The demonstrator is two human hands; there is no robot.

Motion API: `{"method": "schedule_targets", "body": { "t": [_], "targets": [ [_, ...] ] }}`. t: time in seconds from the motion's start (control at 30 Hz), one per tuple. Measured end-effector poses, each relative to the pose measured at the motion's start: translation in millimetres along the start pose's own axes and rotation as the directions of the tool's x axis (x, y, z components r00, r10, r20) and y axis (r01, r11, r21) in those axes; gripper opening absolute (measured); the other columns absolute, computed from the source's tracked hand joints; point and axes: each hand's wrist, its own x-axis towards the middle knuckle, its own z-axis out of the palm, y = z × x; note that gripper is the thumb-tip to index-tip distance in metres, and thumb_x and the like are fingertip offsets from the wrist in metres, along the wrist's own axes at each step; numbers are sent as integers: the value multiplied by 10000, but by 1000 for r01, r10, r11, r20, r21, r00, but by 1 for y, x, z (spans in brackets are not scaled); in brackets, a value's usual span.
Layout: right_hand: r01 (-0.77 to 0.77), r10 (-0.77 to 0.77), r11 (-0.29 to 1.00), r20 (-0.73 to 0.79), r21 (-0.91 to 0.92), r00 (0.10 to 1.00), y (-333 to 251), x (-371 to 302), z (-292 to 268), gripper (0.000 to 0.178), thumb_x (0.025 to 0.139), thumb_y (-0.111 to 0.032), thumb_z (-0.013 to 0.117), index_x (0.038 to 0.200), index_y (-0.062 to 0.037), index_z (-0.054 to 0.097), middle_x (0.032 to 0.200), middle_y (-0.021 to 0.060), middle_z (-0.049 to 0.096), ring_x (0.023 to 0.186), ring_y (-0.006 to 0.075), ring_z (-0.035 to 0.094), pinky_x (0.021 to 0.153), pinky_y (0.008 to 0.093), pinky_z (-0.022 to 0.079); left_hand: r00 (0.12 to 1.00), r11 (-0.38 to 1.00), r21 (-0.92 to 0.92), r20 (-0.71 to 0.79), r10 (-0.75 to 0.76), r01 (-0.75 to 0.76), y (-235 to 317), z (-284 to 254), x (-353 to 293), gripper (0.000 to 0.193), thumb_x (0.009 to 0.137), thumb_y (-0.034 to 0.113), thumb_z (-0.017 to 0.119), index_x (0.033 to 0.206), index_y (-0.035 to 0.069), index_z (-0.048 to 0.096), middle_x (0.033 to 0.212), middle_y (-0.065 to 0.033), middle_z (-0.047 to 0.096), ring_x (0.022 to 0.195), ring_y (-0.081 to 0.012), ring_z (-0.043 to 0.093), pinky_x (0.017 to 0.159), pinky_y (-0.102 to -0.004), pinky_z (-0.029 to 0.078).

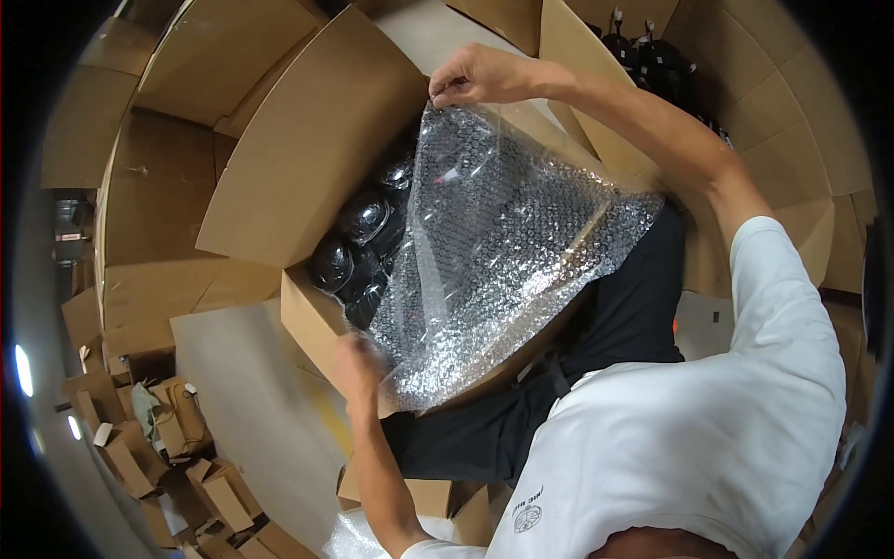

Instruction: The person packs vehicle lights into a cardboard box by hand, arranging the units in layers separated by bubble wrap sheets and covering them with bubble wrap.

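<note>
A sheet of clear bubble wrap [521, 224] stretches across an open cardboard box [317, 312] in front of me. My right hand [480, 76] pinches its far corner, raised near the box's far side. Low at the near left corner of the box is my left hand [358, 373], beside the wrap's left edge; motion smears its fingers. Shiny black rounded parts [363, 219] fill the left side of the box, and the wrap covers the rest. The wrap's near right end drapes against my dark trousers [643, 298].
A tall flap [317, 140] stands up at the box's far left. Another carton [782, 121] at the right holds black parts [661, 65]. Smaller torn cartons [186, 419] pile up at the lower left. More bubble wrap [358, 536] lies by a box below my left forearm.
</note>
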Motion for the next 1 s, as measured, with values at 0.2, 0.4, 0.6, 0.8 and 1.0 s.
{"method": "schedule_targets", "body": {
  "t": [0.2,0.4,0.6,0.8,1.0],
  "targets": [
    [-35,26,996,-107,-86,994,45,24,35,132,896,-196,717,974,-89,712,759,100,685,660,210,627,635,357,485,857,924,-163,-346,-381,345,-41,-61,41,173,937,165,601,964,3,652,993,-181,661,895,-365,648,773,-463,501],
    [-183,173,942,-62,-283,983,53,47,68,129,914,-249,652,949,-134,699,899,115,712,873,334,678,759,449,532,815,949,-9,-514,267,-316,42,-56,29,292,886,169,682,1111,-15,643,1117,-210,647,981,-423,627,854,-483,501],
    [-286,220,844,-192,-454,956,79,53,79,142,914,-271,633,889,-136,671,825,125,692,807,360,670,701,474,520,920,975,-31,327,216,-218,50,-19,-16,404,780,253,793,1090,26,670,1053,-169,668,1024,-348,614,893,-459,451],
    [-347,307,798,-164,-492,938,94,49,93,172,913,-252,585,942,-130,702,954,150,713,930,364,688,811,491,533,922,911,165,158,353,-378,39,-6,-36,96,806,167,680,792,75,656,870,-88,621,907,-291,612,820,-441,443],
    [-409,330,777,-245,-478,912,92,56,97,148,931,-233,590,965,-99,645,916,141,698,894,377,679,770,504,535,839,895,84,397,373,-438,58,-29,-95,128,880,197,627,842,75,640,870,-81,626,836,-292,642,717,-445,501]
  ]
}}
